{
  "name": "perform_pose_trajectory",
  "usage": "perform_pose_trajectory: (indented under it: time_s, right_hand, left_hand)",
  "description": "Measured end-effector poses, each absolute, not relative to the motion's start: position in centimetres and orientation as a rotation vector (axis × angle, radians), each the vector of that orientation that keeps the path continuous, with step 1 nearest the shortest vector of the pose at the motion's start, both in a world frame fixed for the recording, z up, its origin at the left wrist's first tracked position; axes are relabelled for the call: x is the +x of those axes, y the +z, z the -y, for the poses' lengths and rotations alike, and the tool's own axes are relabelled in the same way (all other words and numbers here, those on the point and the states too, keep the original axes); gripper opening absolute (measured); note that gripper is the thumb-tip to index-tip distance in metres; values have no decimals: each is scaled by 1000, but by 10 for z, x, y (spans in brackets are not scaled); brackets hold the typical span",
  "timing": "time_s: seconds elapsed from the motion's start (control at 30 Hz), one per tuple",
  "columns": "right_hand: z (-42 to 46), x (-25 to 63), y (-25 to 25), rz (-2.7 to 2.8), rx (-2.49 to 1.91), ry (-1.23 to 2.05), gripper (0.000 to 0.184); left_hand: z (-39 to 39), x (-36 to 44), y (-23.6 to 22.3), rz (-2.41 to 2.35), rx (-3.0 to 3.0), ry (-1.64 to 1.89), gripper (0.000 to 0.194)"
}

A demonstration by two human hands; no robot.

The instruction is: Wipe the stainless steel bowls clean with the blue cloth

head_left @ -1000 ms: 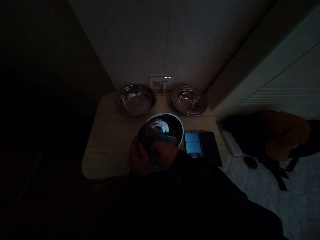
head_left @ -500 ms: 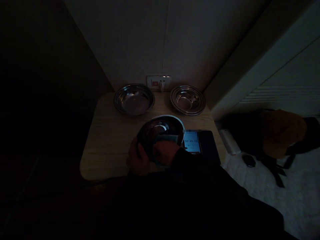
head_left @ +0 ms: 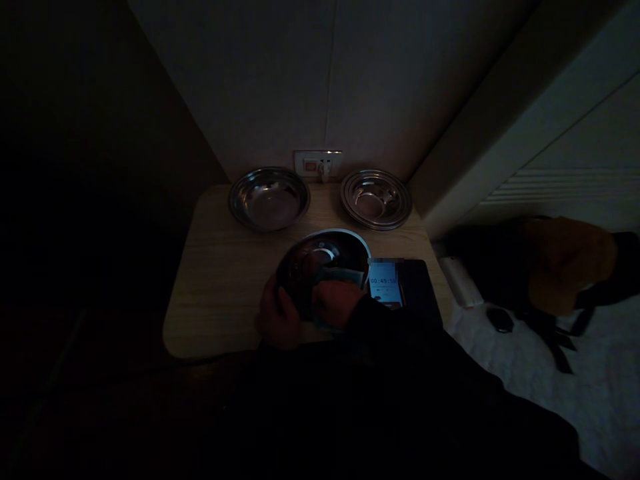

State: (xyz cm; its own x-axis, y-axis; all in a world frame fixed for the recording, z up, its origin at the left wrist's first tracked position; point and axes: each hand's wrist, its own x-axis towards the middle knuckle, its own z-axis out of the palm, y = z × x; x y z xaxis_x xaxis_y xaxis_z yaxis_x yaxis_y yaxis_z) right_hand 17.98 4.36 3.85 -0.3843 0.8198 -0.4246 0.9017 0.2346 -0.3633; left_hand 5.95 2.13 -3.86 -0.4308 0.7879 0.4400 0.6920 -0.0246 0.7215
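Note:
In the dim head view, a shiny metal bowl [head_left: 347,250] is tilted at the near middle of the small table. My left hand [head_left: 278,319] is closed on its near left rim. My right hand [head_left: 336,301] is closed on a light blue cloth [head_left: 347,274] and presses it against the bowl's inside, at the near right. Part of the cloth hangs below the fist. Darkness hides the fingertips and the bowl's underside.
A wide metal bowl [head_left: 271,205] stands at the table's back left, and a stack of smaller metal bowls [head_left: 371,205] at the back right. A lit phone [head_left: 385,283] lies right of the hands on a dark case. Behind is a wall socket [head_left: 319,165]; a bag [head_left: 567,267] lies at right.
My right hand and the cloth have moved slightly right inside the bowl. The held bowl and my left hand have shifted a little to the right too.

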Motion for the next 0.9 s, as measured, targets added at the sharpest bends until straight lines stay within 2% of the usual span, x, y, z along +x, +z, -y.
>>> perform_pose_trajectory:
  time_s: [0.6,0.9]
  right_hand:
    - [-33,176,37,-2335,1767,-828,19]
    - [-31,176,37,-2346,1763,-826,17]
  left_hand:
    - [-20,55,-42,-2150,1495,1441,37]
    - [-19,52,-44,-2166,1561,1476,30]
